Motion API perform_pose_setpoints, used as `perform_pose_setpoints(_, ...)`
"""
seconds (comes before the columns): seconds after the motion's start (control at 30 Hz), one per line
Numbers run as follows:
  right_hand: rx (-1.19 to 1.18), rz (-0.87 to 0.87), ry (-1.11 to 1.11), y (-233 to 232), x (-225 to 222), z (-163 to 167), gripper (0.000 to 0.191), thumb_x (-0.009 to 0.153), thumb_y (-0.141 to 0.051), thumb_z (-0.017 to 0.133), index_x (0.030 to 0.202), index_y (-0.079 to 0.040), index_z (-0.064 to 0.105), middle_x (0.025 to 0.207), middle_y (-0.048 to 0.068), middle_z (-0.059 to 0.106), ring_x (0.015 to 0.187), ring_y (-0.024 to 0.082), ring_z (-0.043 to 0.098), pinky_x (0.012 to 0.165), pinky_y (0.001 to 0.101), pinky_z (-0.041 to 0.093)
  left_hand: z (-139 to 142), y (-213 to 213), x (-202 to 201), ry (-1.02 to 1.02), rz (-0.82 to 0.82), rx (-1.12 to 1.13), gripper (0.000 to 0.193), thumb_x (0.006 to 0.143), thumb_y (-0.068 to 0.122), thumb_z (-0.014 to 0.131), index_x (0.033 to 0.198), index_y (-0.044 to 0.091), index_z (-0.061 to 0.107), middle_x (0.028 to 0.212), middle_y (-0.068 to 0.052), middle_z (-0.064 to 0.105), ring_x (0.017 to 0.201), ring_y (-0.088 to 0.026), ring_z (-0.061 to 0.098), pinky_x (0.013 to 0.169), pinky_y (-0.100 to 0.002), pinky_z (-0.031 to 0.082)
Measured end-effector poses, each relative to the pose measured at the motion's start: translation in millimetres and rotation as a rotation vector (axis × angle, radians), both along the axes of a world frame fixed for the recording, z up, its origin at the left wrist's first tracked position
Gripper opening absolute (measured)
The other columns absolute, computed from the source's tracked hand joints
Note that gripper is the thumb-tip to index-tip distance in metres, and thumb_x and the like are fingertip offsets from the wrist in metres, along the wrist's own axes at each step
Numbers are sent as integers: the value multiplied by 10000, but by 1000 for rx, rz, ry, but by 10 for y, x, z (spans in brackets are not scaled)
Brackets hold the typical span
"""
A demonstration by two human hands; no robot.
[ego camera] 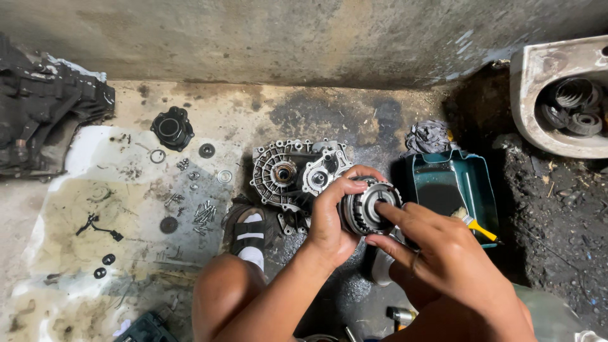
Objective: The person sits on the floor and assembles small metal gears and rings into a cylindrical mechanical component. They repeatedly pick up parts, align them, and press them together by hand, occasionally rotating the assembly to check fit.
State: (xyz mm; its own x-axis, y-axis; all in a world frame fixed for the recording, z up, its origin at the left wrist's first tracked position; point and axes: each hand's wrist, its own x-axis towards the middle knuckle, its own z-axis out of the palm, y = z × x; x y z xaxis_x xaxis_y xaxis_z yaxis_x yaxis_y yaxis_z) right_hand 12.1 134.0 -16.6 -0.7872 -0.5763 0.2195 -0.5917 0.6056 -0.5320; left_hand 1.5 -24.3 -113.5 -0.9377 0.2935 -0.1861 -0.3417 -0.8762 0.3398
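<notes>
the left hand (332,218) wraps its fingers around a round toothed metal gear hub (370,206), gripping it by the rim and holding it up over the stained concrete floor (354,117). the right hand (437,256) has its index finger stretched out, the tip pressed into the hub's centre — the other fingers are loosely curled and grip nothing. just behind the hub lies a grey aluminium gearbox cover (297,171). to the right sits a teal tray (453,183) with a yellow-handled brush (475,225) at its edge. loose bolts (202,215) lie on a dirty sheet (95,209) to the left. a sandalled foot (250,235) — probably the person's own — rests below the cover.
</notes>
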Motion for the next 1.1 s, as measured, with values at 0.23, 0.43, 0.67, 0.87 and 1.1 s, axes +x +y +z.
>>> perform_pose_setpoints(0.23,-157,73,-20,35,16,-132,365,801,-148,816,1102,14,689,894,127,714,684,264,703,578,330,549,42,-55,17,60,-45,-20,354,844,225,506,1092,-15,584,1068,-222,671,995,-276,673,951,-365,563)
perform_pose_setpoints(0.43,-113,28,14,33,18,-187,392,760,-185,850,1082,-8,713,802,110,691,625,261,674,561,350,534,72,-73,5,80,-42,15,374,853,229,519,1123,-22,576,1074,-241,652,993,-300,676,929,-400,573)
perform_pose_setpoints(0.67,-56,68,31,109,-28,-161,400,734,-213,860,1069,-33,737,706,90,648,549,238,635,475,358,483,33,-59,7,49,-125,31,375,869,244,509,1111,-33,580,1037,-235,671,950,-287,681,896,-396,578)
perform_pose_setpoints(0.87,-61,68,40,97,5,-144,389,737,-198,859,1068,-30,745,632,74,590,482,214,575,437,365,442,38,-74,-4,86,-135,12,377,871,260,516,1096,-31,602,1038,-235,673,956,-286,677,911,-381,575)
perform_pose_setpoints(1.1,-58,70,68,100,34,-107,372,742,-202,854,1055,-32,744,644,71,599,500,216,584,445,364,443,54,-70,21,143,-148,3,372,877,269,528,1102,-17,605,1047,-237,669,978,-295,665,928,-385,560)
